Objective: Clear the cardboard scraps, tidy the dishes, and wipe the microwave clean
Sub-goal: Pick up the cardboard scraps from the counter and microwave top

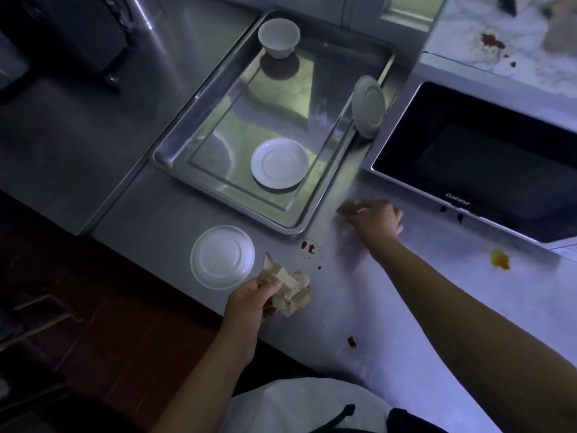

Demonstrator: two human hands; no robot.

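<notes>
Both hands (pixel 249 303) grip cardboard scraps (pixel 288 293).

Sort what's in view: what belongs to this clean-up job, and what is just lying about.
Job: cardboard scraps gripped in the left hand; one scrap pinched by the right hand; bowl and saucer in the tray; leaning plate at its rim; flat plate; microwave.
Lying about: dark object back left; orange spill.
</notes>
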